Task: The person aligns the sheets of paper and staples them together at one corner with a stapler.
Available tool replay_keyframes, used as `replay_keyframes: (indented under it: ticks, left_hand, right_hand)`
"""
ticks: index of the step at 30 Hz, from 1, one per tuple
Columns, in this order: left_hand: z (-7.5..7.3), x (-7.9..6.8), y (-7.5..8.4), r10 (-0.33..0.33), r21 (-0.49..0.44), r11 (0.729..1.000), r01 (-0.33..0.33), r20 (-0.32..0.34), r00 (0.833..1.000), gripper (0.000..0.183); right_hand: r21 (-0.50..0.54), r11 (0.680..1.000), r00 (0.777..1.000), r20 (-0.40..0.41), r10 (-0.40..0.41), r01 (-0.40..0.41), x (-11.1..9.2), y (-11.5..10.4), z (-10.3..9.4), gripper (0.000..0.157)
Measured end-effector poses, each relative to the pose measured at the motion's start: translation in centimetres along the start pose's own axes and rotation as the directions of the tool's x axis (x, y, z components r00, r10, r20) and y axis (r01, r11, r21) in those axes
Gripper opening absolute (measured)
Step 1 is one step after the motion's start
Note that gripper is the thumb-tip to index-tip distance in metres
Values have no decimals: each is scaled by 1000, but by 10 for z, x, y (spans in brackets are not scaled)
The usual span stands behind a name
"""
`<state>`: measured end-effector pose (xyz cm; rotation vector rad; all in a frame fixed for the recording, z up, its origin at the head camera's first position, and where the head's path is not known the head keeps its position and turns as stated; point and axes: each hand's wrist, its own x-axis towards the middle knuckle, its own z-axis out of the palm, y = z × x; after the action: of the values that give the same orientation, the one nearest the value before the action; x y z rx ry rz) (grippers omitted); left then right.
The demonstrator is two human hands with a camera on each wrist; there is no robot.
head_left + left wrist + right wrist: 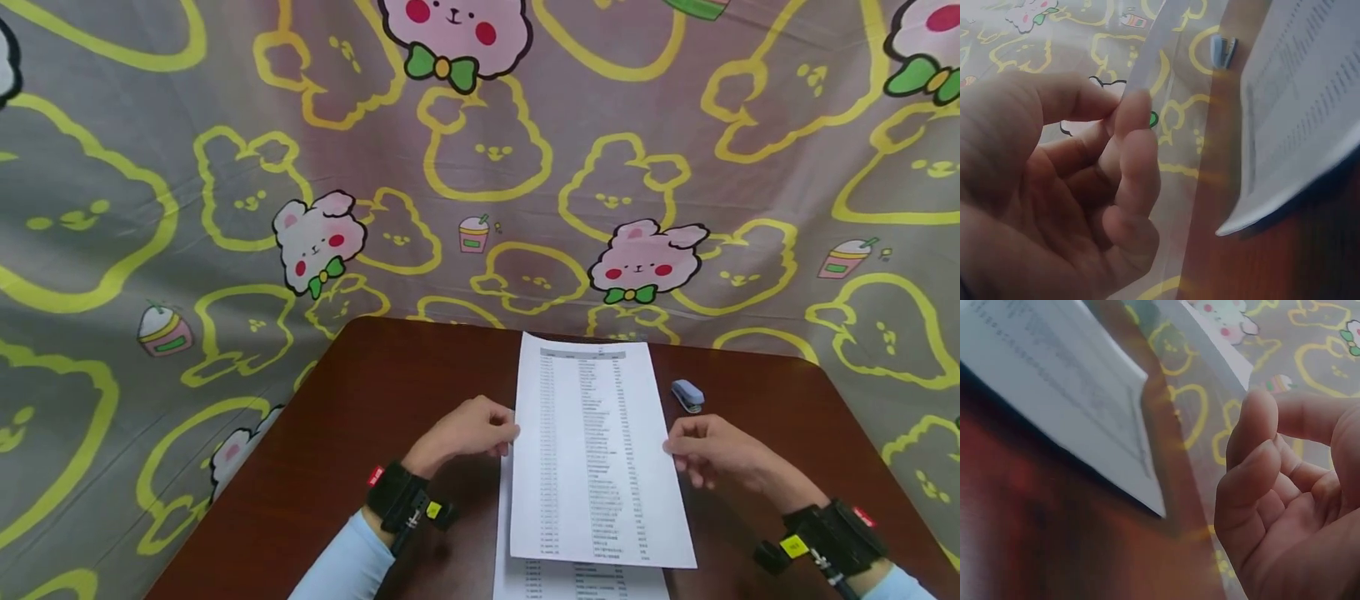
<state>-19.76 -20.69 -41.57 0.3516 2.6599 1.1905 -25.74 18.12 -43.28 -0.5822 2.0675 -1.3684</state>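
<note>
At lower centre, my left fingers (502,433) and right fingers (684,445) pinch a printed white paper sheet (596,457) by its sides, apt for something likely light and limp.

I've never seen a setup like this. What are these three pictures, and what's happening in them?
No robot here: a person works bare-handed. The wide picture comes from a camera worn on the head; the other two from ones on the left and right wrists, where black devices are strapped. The left hand and right hand pinch opposite edges of a printed sheet. Beneath it, more printed paper lies on the dark table, and a small blue stapler sits beyond the right hand.
</note>
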Motion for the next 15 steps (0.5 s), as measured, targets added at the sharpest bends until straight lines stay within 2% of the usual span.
replay_keyframes:
  ticks: [6,15]
  left_hand:
    - [4,-4,-8,-15,7,1000,15,60,998,23]
    - [10,-6,-8,-45,51,998,42,78,996,26]
  right_hand:
    - [41,999,997,62,33,-36,2,5,10,28]
    - [95,994,991,131,38,-50,3,14,18,32]
